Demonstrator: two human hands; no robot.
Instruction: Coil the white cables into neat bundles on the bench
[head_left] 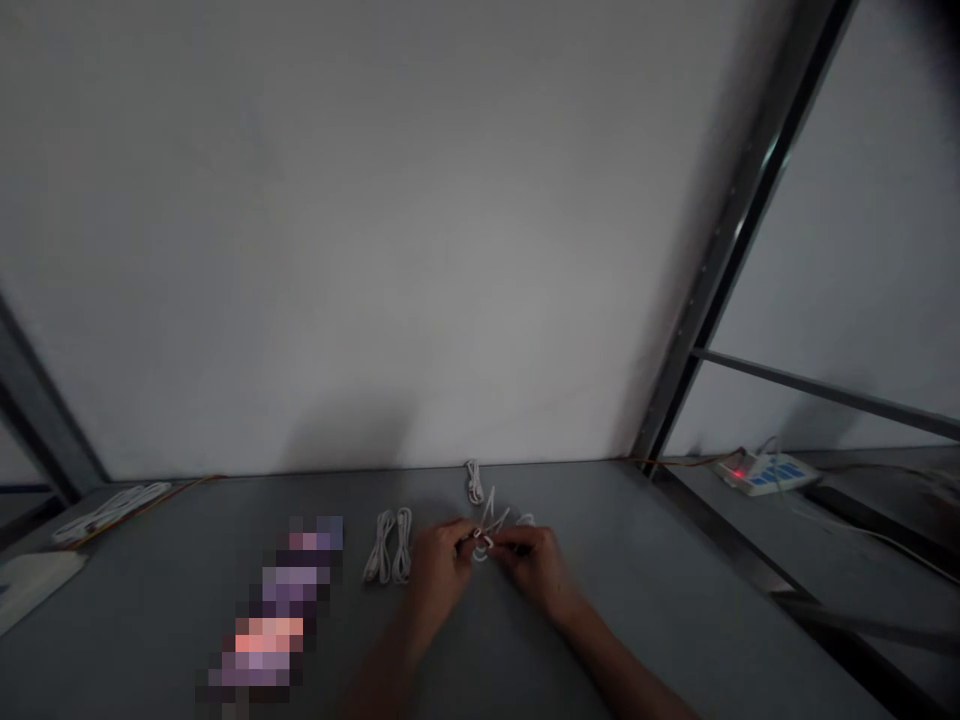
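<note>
A thin white cable is pinched between my two hands near the middle of the table, with loops and ends sticking up. My left hand grips it from the left, fingers closed. From the other side my right hand holds it with thumb and fingers pressed together. A small pale ring-like thing shows just below the fingertips; I cannot make out what it is. Left of my left hand lie two tied white cable bundles, side by side. Another white cable bundle lies beyond my hands by the wall.
A pixelated patch covers something at the left. Further left are a white power strip and a white object. At right, beyond a metal frame, a white and blue power strip shows a red light. The grey table meets a pale wall.
</note>
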